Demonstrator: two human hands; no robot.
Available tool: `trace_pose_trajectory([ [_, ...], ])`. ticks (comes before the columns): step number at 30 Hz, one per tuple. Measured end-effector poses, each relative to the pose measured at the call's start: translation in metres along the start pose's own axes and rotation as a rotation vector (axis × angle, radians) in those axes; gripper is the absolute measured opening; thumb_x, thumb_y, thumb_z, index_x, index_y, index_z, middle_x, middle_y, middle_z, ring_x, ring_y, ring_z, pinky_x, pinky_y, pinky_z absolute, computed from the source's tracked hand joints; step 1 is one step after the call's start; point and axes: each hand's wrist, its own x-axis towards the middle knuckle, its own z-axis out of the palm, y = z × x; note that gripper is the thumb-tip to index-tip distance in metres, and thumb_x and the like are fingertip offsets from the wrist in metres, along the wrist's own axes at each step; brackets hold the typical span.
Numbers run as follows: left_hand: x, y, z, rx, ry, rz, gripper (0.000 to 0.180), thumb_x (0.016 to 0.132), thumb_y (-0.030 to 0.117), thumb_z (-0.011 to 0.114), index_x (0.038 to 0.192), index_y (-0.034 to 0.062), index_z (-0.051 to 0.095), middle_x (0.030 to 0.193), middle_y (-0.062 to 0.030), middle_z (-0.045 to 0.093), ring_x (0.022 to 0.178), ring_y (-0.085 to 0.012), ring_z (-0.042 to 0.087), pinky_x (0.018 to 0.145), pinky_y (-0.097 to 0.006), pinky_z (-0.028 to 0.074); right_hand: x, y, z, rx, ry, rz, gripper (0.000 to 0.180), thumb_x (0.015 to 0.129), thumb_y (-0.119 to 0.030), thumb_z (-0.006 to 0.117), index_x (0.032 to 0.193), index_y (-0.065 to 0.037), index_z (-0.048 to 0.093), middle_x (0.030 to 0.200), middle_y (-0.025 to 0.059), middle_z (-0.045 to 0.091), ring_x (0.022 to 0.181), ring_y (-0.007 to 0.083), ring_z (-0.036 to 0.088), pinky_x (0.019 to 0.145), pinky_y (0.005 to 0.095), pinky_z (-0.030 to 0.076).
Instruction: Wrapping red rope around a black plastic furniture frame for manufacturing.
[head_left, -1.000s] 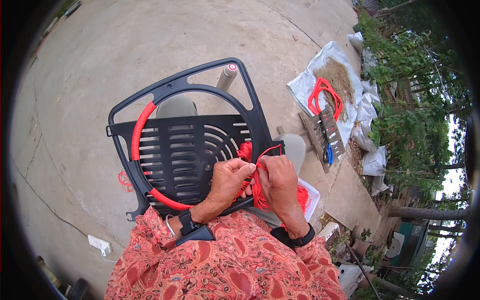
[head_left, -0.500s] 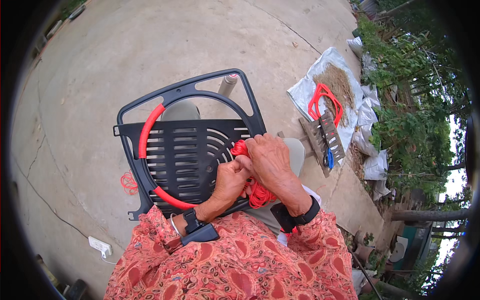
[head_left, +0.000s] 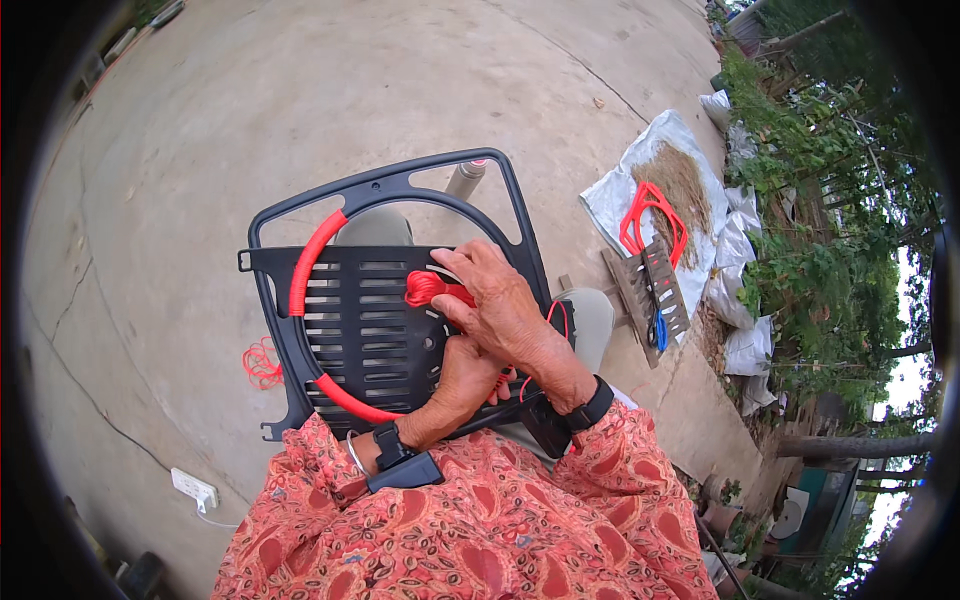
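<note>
Outdoor yard: cracked concrete ground (head_left: 330, 90), bordered by leafy greenery (head_left: 840, 240) and white sacks (head_left: 750, 345).

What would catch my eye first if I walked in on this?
Probably the red cord bundle in the right hand, bright against the black slotted frame on the person's lap. Next, the red wrapping around two stretches of it, left and lower left. Farther off to the right, a red openwork piece stands out against a pale sheet.
</note>
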Motion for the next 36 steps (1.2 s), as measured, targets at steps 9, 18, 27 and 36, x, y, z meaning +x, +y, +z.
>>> trace_pose_trajectory([
  [9, 0.003, 0.001, 0.001, 0.024, -0.001, -0.015, 0.016, 0.091, 0.016, 0.060, 0.091, -0.0007, 0.062, 0.062, -0.0053, 0.061, 0.042, -0.0117, 0.056, 0.032, -0.023, 0.039, -0.002, 0.005, -0.005, 0.376, -0.069, 0.225, 0.040, 0.081, -0.008, 0.067, 0.117, -0.003, 0.052, 0.100, 0.0078, 0.061, 0.092, 0.0240, 0.060, 0.085, 0.0347, 0.048],
  [18, 0.006, 0.009, -0.004, -0.120, -0.035, -0.081, 0.019, 0.091, 0.018, 0.064, 0.087, -0.0010, 0.062, 0.069, -0.0096, 0.064, 0.045, -0.0140, 0.059, 0.036, -0.023, 0.044, -0.159, 0.008, -0.170, 1.498, 0.358, 0.565, 0.036, 0.082, -0.023, 0.062, 0.102, 0.005, 0.050, 0.053, 0.0019, 0.039, 0.041, 0.0117, 0.035, 0.036, 0.0271, 0.036],
  [27, 0.003, 0.023, 0.007, -0.097, 0.017, -0.071, 0.021, 0.092, 0.014, 0.061, 0.103, -0.0041, 0.061, 0.070, -0.0110, 0.064, 0.047, -0.0161, 0.060, 0.038, -0.024, 0.046, -0.356, 0.026, -0.210, 1.004, 0.771, 1.152, 0.026, 0.084, -0.020, 0.065, 0.100, -0.009, 0.047, 0.058, -0.0040, 0.038, 0.044, 0.0066, 0.036, 0.039, 0.0215, 0.032],
  [36, 0.002, 0.022, 0.007, -0.017, -0.064, -0.110, 0.028, 0.094, 0.022, 0.059, 0.103, -0.0039, 0.063, 0.069, -0.0106, 0.064, 0.047, -0.0173, 0.060, 0.039, -0.025, 0.047, -0.315, 0.067, -0.162, 0.992, 0.744, 1.048, 0.044, 0.078, -0.018, 0.072, 0.115, -0.004, 0.054, 0.070, -0.0041, 0.053, 0.056, 0.0055, 0.052, 0.049, 0.0196, 0.044],
])
